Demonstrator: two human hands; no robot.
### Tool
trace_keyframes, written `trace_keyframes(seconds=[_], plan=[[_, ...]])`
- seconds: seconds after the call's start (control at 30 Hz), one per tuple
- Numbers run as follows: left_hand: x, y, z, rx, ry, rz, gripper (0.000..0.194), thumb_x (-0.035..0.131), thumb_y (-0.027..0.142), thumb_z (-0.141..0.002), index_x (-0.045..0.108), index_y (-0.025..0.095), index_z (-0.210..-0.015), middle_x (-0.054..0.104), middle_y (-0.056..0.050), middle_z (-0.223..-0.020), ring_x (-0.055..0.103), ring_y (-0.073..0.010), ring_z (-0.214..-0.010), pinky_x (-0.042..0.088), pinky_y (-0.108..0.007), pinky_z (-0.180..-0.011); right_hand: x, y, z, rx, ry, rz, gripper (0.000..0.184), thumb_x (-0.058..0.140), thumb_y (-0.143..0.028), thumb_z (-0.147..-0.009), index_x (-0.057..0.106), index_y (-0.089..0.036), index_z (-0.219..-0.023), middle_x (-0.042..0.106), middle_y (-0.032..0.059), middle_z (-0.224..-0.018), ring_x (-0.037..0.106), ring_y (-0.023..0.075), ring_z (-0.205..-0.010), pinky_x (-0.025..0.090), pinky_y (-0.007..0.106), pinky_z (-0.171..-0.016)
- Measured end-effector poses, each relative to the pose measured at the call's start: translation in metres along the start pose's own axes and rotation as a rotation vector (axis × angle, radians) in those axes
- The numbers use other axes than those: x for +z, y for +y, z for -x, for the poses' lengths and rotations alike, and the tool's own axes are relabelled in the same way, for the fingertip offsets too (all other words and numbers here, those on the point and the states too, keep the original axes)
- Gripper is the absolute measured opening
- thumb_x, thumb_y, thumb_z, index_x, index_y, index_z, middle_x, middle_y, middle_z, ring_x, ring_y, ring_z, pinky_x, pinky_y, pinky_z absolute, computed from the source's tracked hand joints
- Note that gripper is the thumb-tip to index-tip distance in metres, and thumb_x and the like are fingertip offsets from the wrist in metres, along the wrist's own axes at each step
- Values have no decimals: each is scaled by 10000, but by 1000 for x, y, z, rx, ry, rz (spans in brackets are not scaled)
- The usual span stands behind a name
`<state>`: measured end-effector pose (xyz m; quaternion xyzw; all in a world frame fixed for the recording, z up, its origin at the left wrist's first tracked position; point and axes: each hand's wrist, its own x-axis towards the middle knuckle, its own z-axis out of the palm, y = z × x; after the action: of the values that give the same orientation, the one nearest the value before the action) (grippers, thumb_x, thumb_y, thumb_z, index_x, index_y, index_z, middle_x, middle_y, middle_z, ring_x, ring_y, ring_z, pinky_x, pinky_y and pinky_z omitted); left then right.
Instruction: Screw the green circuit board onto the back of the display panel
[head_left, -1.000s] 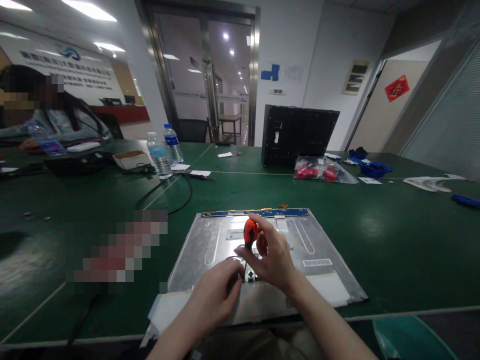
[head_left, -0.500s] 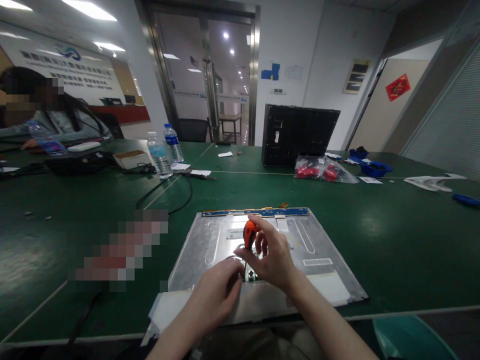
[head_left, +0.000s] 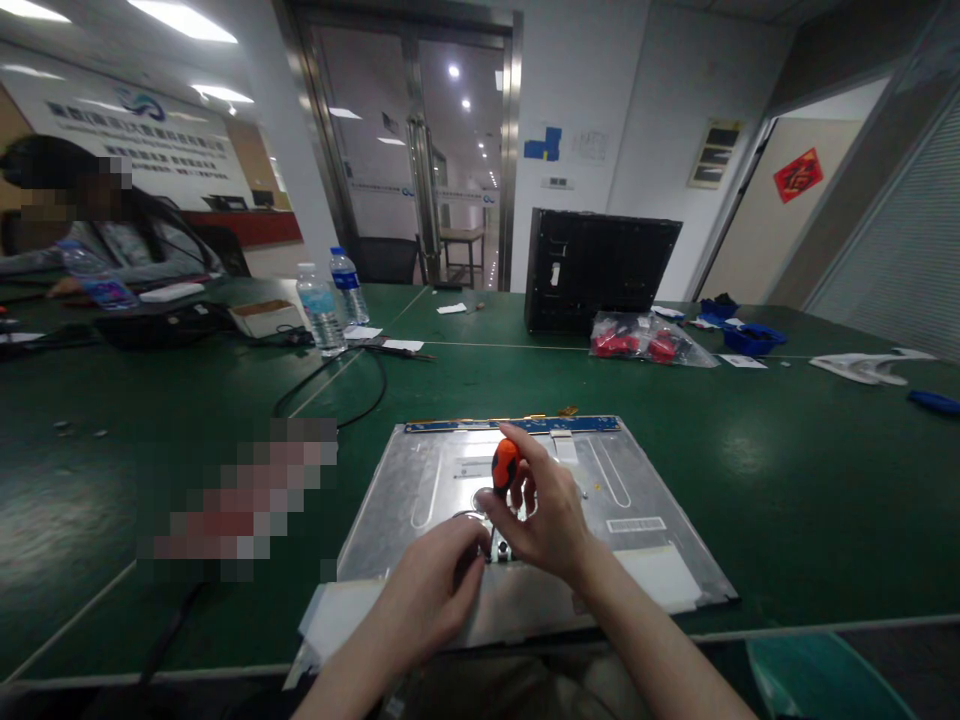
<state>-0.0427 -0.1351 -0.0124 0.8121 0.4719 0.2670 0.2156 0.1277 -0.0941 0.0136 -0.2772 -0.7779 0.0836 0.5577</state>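
A silver metal-backed display panel (head_left: pixel 435 460) lies flat on the table in front of me, a blue circuit strip (head_left: pixel 465 426) along its far edge. My right hand (head_left: pixel 546 510) is closed around an orange and black screwdriver (head_left: pixel 506 463), held nearly upright with its shaft pointing down. Under it is a small circuit board (head_left: pixel 504 550) at the middle of the panel, partly hidden by both hands. My left hand (head_left: pixel 442 570) rests on the panel beside the shaft, its fingers curled together at the board. Whatever those fingertips pinch is hidden.
A black monitor housing (head_left: pixel 600 270) stands at the back, with a plastic bag of red parts (head_left: pixel 649 340) before it. Water bottles (head_left: pixel 321 312), a black cable (head_left: pixel 379 385) and blue trays (head_left: pixel 752 338) lie about. Another person (head_left: pixel 112 220) sits at the far left.
The screwdriver handle has tipped slightly to the right, with the fingers of my right hand shifting around it. My left hand stays at the board.
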Motion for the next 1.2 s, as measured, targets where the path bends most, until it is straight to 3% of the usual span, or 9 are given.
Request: trace_keyframes(seconds=[0.17, 0.33, 0.47, 0.63, 0.77, 0.93, 1.2], plan=[[-2, 3, -1, -19, -10, 4, 165, 438, 154, -819, 596, 194, -840, 657, -63, -814, 597, -220, -730, 461, -318, -665, 0, 0, -3, -30, 14, 81, 638, 579, -344, -938, 304, -231, -1503, 598, 16, -849, 451, 91, -508, 407, 210, -441], [-2, 4, 0, -16, 17, 22, 158, 463, 165, -817, 613, 203, -846, 661, -58, -809, 609, -221, -746, 481, -313, -695, -1, -4, -3, -20, 9, 55, 677, 523, -270, -935, 222, -193, -1537, 575, -13, -750, 475, 100, -485, 420, 217, -444], [-2, 4, 0, 3, 25, 28, 165, 451, 160, -827, 609, 201, -850, 667, -58, -814, 617, -218, -740, 476, -305, -680, -2, -6, -2, 2, 7, -3, 655, 517, -196, -885, 268, -207, -1491, 611, -9, -783, 499, 95, -488, 421, 205, -444], [-1, 3, -1, 9, 34, 28, 154, 440, 146, -816, 584, 199, -817, 671, -57, -810, 624, -222, -744, 460, -302, -659, -2, -3, -1, -56, 9, 14, 571, 603, -322, -891, 378, -239, -1409, 628, -7, -814, 489, 94, -499, 426, 210, -454], [0, 1, 0, -4, 20, 12, 156, 444, 147, -812, 589, 200, -827, 670, -53, -809, 615, -219, -739, 457, -299, -657, 0, -1, -1, -52, 13, 69, 637, 601, -350, -918, 330, -225, -1481, 617, -16, -754, 455, 93, -469, 441, 219, -465], [0, 1, 0, -6, 12, 29, 158, 463, 160, -819, 610, 200, -860, 662, -51, -814, 606, -213, -734, 473, -299, -687, 0, -3, -1, 3, 11, -37, 671, 606, -299, -901, 274, -222, -1478, 607, -23, -765, 478, 80, -463, 402, 180, -415], [-1, 2, 1, -22, 20, 21, 154, 464, 158, -817, 612, 197, -837, 653, -49, -793, 598, -210, -713, 464, -289, -659, -1, -4, 0, -33, -17, -59, 597, 573, -212, -869, 359, -237, -1426, 614, 6, -859, 503, 88, -513, 428, 205, -455]])
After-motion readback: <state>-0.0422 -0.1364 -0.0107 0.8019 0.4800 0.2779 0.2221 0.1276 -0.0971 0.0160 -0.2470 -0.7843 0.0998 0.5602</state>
